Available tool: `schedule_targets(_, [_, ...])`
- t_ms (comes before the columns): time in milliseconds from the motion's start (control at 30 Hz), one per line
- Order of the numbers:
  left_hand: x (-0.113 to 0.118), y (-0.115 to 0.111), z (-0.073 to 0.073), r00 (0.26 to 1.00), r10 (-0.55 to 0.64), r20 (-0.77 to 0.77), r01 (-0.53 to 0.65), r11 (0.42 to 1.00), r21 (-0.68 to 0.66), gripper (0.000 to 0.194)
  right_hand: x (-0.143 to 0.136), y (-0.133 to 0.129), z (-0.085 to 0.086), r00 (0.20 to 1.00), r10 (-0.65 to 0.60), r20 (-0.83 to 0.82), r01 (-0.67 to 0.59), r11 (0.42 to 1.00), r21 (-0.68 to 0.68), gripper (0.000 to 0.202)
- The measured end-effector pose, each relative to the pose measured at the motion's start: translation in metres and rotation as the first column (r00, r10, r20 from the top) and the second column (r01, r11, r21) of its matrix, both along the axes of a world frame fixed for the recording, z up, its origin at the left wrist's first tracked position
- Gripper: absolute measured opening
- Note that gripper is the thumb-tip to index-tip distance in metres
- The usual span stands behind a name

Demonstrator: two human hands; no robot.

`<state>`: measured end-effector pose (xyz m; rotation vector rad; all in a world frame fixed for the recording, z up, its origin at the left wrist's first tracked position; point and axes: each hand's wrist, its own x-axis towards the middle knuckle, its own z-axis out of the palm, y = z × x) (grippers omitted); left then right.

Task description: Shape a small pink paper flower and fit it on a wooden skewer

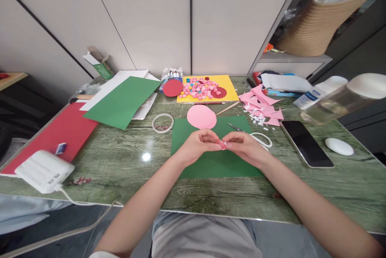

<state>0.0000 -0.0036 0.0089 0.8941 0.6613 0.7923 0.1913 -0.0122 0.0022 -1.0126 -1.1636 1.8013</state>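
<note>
Both hands meet over a green paper sheet (208, 167) at the middle of the table. Between the fingertips is a small pink piece of curled paper (222, 145). My left hand (200, 145) pinches it from the left, and my right hand (245, 147) pinches its other side. The fingers hide most of its shape. Just beyond the hands, pink paper circles (200, 116) overlap on the sheet. Scissors with white handles (262, 139) lie beside my right hand, their blades partly on the green sheet.
Pink and coloured small pieces (200, 88) cover a yellow sheet (230, 83) at the back. Pink paper scraps (262, 105) lie to its right. A phone (306, 143) and a bottle (328, 105) stand at right. A tape roll (163, 123) and a white power adapter (44, 169) are at left.
</note>
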Motion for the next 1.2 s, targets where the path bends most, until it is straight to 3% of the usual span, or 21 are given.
schedule_targets(1200, [0.001,0.0005,-0.0004,1.0,-0.012,0.008,0.012,0.999,-0.033,0.028,0.002,0.0012,-0.0022,0.998,-0.009,0.055,0.009,1.0,0.007,0.018])
